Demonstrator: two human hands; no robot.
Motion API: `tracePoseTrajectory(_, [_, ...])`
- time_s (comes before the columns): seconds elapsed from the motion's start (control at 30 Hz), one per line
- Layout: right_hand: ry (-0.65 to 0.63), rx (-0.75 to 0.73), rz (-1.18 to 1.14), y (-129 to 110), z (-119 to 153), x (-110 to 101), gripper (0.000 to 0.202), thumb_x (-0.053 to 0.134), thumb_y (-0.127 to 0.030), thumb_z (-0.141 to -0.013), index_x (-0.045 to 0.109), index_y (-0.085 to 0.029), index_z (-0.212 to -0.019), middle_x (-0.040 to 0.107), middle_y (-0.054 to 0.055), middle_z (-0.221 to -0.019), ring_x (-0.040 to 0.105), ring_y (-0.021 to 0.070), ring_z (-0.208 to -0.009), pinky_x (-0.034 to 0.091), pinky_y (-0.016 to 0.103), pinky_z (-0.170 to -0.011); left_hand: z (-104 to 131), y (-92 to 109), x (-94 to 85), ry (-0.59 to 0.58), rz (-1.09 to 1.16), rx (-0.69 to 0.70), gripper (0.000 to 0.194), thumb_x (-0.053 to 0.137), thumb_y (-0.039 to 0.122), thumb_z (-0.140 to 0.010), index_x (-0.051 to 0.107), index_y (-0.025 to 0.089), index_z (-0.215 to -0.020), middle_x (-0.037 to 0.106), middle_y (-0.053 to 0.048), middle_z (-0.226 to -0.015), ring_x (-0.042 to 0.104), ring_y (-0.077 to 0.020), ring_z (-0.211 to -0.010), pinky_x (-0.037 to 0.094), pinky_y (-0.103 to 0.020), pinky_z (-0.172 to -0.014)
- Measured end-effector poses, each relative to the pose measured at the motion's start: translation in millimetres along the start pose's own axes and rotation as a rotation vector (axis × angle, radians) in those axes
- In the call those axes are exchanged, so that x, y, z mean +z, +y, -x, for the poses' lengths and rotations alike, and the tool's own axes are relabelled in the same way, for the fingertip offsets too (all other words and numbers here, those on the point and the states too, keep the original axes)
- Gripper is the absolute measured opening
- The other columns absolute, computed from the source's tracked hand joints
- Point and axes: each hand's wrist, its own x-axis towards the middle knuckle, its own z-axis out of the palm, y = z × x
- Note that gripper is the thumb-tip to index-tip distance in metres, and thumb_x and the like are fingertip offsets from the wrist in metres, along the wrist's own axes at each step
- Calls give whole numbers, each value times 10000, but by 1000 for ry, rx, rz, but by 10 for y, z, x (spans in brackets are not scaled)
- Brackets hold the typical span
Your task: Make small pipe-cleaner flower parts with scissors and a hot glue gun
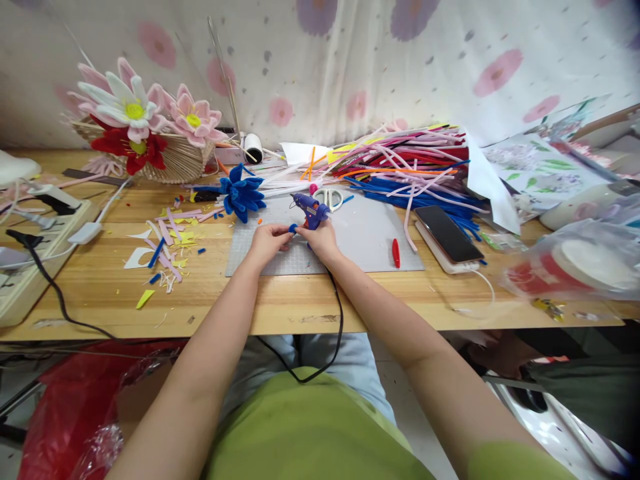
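1. One red plastic bag point(65, 407) sits below the table edge at the left, clear crumpled plastic beside it; its contents cannot be made out.
2. On the table's right side, a clear plastic bag point(530, 257) is wrapped around a red-and-white cup point(565, 270), which lies tilted.
3. The left hand point(267, 241) is nearly closed, thumb and fingertips pinching a small blue piece point(293, 228) above the grey cutting mat point(360, 233).
4. The right hand point(323, 240) is curled, its fingertips meeting the same piece from the other side; whether it grips this, or the handle of the blue glue gun point(311, 208) against it, I cannot tell.
5. That gun points its nozzle leftward, just beyond the fingers, and a black cord point(340, 313) drops over the table edge.
6. Farther back, white-handled scissors point(336, 198) lie near the gun, with a blue fuzzy flower point(243, 193) to the left.
7. Toward the curtain, white paper point(487, 180) lies partly beside a heap of coloured fuzzy stems point(400, 160).
8. At the far left, a woven holder point(175, 163) bears pink, white and red fuzzy flowers point(193, 117).
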Motion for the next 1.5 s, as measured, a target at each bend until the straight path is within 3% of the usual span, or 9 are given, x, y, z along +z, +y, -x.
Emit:
tracePoseTrajectory(0.13, [18,6,7,-6,-4,-6,200,688,-241,-561,537,-181,-679,608,-12,-650,586,151,-651,491,303,-698,-35,-57,15,34,-63,5,205,743,222,-557,694,119,-727,630,2,-605,564,-105,-551,483,-229,-515])
tracePoseTrajectory(0.27, [36,-10,-31,44,-25,-8,225,682,-263,-564,544,-174,-719,590,-19,-651,589,152,-649,492,307,-687,-40,-91,29,68,-266,69,143,690,236,-637,676,125,-725,620,2,-588,542,-97,-474,458,-223,-479])
tracePoseTrajectory(0.47, [-55,-50,-98,43,30,26,241,688,-313,-579,547,-179,-722,588,-22,-652,591,145,-641,495,299,-661,-30,-96,1,129,-517,174,108,652,247,-673,645,145,-708,622,-9,-604,550,-105,-480,432,-221,-497])
tracePoseTrajectory(0.6, [-72,-76,-150,-36,61,5,264,707,-333,-568,552,-184,-723,593,-25,-645,582,134,-628,494,292,-643,-58,-102,0,101,-341,140,123,667,247,-657,644,144,-721,614,4,-605,546,-101,-499,455,-224,-508])
tracePoseTrajectory(0.73, [-102,-42,-282,-62,10,-222,325,686,-426,-607,561,-177,-774,600,-8,-645,554,110,-541,422,231,-466,-69,-36,-19,64,-43,30,180,719,237,-610,633,118,-715,601,8,-582,580,-115,-559,489,-233,-521])
tracePoseTrajectory(0.83, [-180,-15,-176,-26,-39,-513,372,683,-501,-618,584,-164,-741,540,-26,-514,439,74,-411,340,218,-396,-60,27,-82,15,49,3,200,744,212,-583,636,98,-707,611,-6,-600,599,-120,-580,508,-239,-531])
tracePoseTrajectory(0.97, [-318,-56,47,42,-63,-777,412,685,-550,-610,614,-158,-715,492,-38,-457,419,72,-408,336,218,-410,-42,74,-168,78,96,-5,199,757,177,-571,635,87,-700,631,-25,-645,617,-120,-607,517,-229,-537])
tracePoseTrajectory(1.2, [-324,-142,189,46,-9,-664,377,656,-520,-659,663,-155,-756,631,20,-610,569,137,-590,458,263,-591,-6,127,-220,113,106,-110,184,764,109,-555,634,67,-678,648,-58,-642,634,-132,-601,517,-231,-538])
tracePoseTrajectory(1.5, [-294,-188,250,36,23,-557,361,652,-493,-682,682,-166,-833,690,50,-753,631,185,-774,475,297,-731,11,142,-226,89,87,-135,147,746,91,-570,637,70,-668,642,-49,-603,629,-127,-577,516,-232,-546])
